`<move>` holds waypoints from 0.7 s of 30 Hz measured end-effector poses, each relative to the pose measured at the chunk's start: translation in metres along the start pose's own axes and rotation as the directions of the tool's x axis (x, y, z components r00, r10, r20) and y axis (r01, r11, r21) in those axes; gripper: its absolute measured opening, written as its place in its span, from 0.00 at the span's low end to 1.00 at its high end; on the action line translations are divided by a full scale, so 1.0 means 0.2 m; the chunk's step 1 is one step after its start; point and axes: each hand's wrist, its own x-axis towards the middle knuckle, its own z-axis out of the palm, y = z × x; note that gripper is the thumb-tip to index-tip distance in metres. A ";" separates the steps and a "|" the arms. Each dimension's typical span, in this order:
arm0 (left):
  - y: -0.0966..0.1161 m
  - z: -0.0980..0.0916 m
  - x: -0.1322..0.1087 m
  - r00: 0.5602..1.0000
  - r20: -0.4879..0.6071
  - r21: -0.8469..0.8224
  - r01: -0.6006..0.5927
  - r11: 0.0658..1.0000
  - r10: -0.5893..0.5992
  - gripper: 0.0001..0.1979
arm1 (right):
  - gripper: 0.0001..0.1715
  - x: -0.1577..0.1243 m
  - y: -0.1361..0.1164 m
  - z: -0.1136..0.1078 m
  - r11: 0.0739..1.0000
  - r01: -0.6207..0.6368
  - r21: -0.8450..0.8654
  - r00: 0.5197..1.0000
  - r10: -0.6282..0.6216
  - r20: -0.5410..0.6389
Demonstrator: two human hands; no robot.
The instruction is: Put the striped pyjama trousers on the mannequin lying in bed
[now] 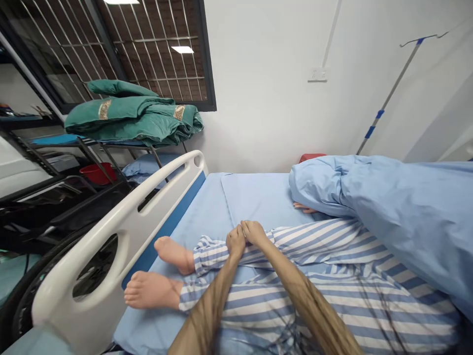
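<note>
At the frame's centre, left hand [235, 240] and right hand [253, 232], both curled, touch side by side over striped trousers [314, 239] spanning lower centre to right; cannot tell whether they grip; gentle, even handling seems best

ok so right of the footboard [138, 231] I count two bare hands [235, 240], fingers [305, 208] of a third, two bare feet [153, 291], two striped pajama legs [258, 301], one IV pole [380, 114]; left, one red bucket [98, 173].
</note>
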 end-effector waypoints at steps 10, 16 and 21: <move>0.08 -0.01 0.02 0.999 0.037 -0.125 0.022 0.992 -0.017 0.21 | 0.25 -0.06 0.04 -0.01 0.992 -0.088 -0.089 0.992 0.079 -0.093; 0.28 0.03 0.03 0.998 0.032 -0.296 -0.042 0.954 0.054 0.23 | 0.27 -0.01 0.13 -0.02 0.918 -0.020 0.396 0.962 0.126 -0.244; 0.26 0.12 -0.03 0.999 0.050 -0.081 -0.019 0.997 0.023 0.21 | 0.26 0.00 0.14 -0.01 0.862 -0.062 0.504 0.925 0.238 -0.295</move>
